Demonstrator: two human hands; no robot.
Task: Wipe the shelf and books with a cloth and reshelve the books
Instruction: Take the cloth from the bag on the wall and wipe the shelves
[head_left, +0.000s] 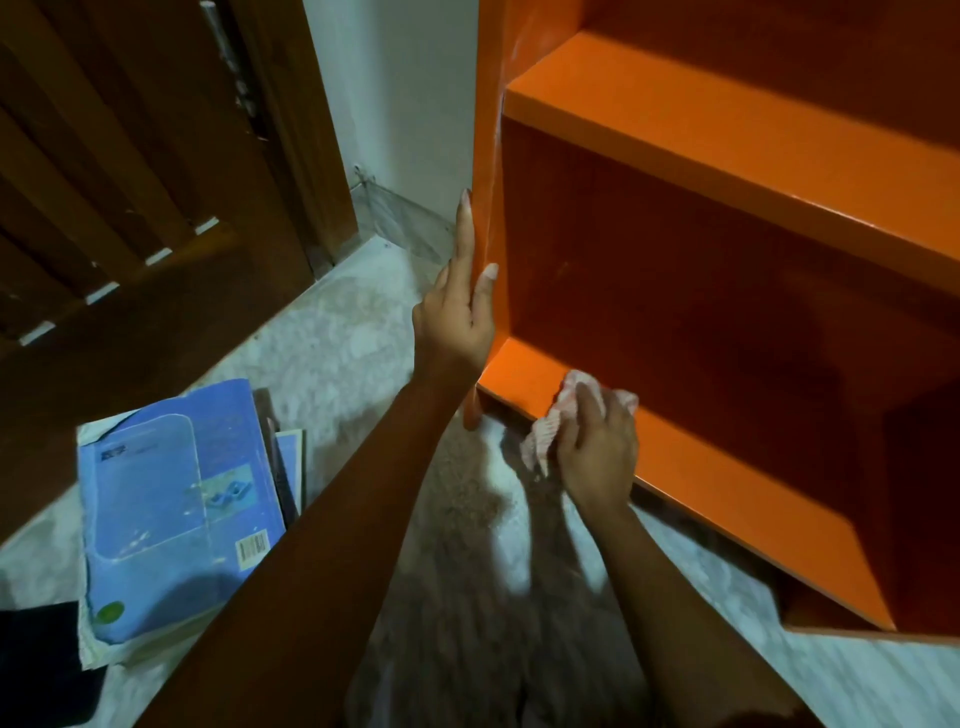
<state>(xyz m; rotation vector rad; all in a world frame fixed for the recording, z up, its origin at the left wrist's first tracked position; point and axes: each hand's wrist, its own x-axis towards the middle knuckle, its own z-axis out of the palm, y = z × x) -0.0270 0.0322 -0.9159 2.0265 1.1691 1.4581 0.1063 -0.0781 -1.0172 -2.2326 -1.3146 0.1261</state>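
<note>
An orange bookshelf fills the right side, and the compartments in view hold no books. My left hand holds its left side panel, fingers straight along the outside and thumb on the front edge. My right hand grips a pink-and-white cloth and presses it on the front of the bottom board, near its left corner. A stack of books lies on the floor at lower left, with a blue-covered book on top.
A dark wooden slatted door stands at upper left beside a white wall. The floor is pale marble. A black object lies at the bottom left edge by the books.
</note>
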